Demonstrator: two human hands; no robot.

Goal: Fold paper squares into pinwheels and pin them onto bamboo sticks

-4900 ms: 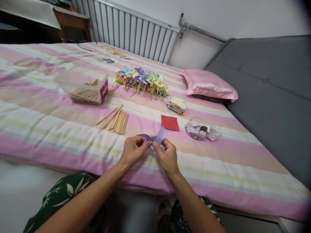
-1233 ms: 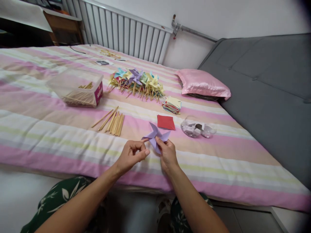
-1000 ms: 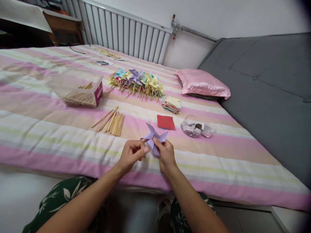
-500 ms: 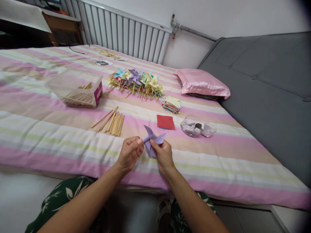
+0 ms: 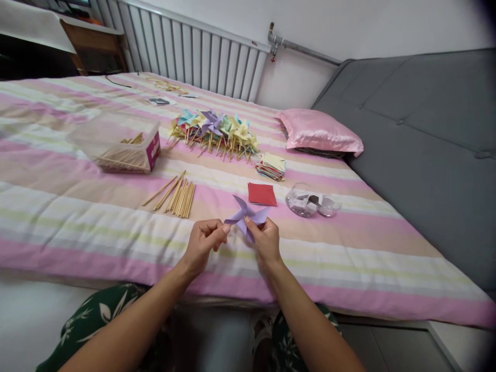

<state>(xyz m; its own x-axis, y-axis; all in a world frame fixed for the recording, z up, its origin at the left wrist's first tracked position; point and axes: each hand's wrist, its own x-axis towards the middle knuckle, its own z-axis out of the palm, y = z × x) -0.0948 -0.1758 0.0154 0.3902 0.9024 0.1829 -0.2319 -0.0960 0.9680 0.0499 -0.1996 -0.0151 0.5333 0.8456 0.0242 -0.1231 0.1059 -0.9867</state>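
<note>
A purple paper pinwheel (image 5: 242, 213) is held over the near part of the bed. My right hand (image 5: 265, 239) pinches it near its middle, thumb on top, the other fingers underneath. My left hand (image 5: 205, 242) is closed, with thumb and forefinger pressed together right at the tip of the left blade. Whether anything sits between those fingertips is hidden. Beyond the hands lie a loose group of wooden sticks (image 5: 180, 199) and a small stack of red paper squares (image 5: 262, 194). To the right is a clear plastic container (image 5: 304, 201) with small contents.
A clear box (image 5: 112, 139) of sticks stands at the left. Finished pinwheels (image 5: 217, 132) are heaped further back, beside a stack of mixed-colour paper squares (image 5: 272, 165). A pink pillow (image 5: 320, 132) lies near the grey headboard (image 5: 418, 155). The striped bed (image 5: 349, 253) ends before my knees.
The purple pinwheel has turned and tilted slightly, and its left blade now spreads out above my left fingertips, which have drawn a little away. My right hand keeps its grip.
</note>
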